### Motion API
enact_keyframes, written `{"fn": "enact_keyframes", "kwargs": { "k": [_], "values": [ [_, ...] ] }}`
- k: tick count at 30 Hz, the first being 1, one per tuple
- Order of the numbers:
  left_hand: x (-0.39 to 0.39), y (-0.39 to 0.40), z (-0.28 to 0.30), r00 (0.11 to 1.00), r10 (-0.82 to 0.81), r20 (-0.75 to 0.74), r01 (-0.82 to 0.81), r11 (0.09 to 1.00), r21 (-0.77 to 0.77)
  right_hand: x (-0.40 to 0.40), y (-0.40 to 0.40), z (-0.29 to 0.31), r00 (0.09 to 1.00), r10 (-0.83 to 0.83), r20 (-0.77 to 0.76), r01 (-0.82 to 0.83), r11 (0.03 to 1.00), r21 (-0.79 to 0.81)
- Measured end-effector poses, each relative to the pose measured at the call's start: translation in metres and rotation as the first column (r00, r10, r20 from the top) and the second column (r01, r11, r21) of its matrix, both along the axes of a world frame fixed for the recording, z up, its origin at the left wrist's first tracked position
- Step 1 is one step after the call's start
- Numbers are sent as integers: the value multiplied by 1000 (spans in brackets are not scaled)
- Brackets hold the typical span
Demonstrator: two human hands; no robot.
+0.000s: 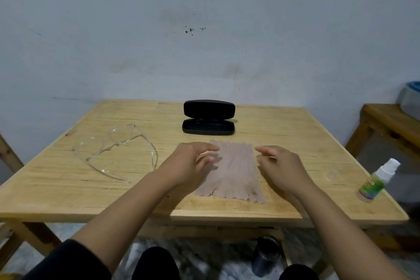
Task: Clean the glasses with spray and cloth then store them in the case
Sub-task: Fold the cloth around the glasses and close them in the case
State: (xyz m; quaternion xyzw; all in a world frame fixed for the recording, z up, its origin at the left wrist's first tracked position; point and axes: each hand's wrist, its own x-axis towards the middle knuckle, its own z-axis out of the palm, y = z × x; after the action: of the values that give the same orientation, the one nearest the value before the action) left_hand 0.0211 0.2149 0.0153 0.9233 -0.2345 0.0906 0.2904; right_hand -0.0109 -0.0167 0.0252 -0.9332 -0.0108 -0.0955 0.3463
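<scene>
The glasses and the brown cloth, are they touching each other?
Apart. The head view shows bare wooden table between the clear glasses on the left and the cloth.

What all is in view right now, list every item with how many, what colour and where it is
table: one, light wood, fills the middle
case: one, black, open, far centre of the table
cloth: one, pinkish beige, flat, near centre, between the hands
glasses: one pair, clear, left on the table, arms unfolded
spray: one, white top, green label, near right corner of the table
bench: one, wood, far right, with a pale container on it
dark bottle: one, on the floor under the table
left hand: over the cloth's left edge, holds nothing
right hand: over the cloth's right edge, holds nothing
</scene>
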Motion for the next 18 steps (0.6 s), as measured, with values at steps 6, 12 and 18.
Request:
{"fn": "enact_keyframes", "kwargs": {
  "k": [6,12,18],
  "values": [
    [22,-15,-12,999,33,-3,-32,985,169,31,16,-17,995,86,-53,-97,967,-236],
    [29,-12,-17,995,97,28,-100,976,193,37,8,-23,997,75,-25,-79,958,-274],
    [30,-11,-14,994,106,21,-108,983,151,45,11,-19,997,31,65,-17,979,-202]
  ]
}}
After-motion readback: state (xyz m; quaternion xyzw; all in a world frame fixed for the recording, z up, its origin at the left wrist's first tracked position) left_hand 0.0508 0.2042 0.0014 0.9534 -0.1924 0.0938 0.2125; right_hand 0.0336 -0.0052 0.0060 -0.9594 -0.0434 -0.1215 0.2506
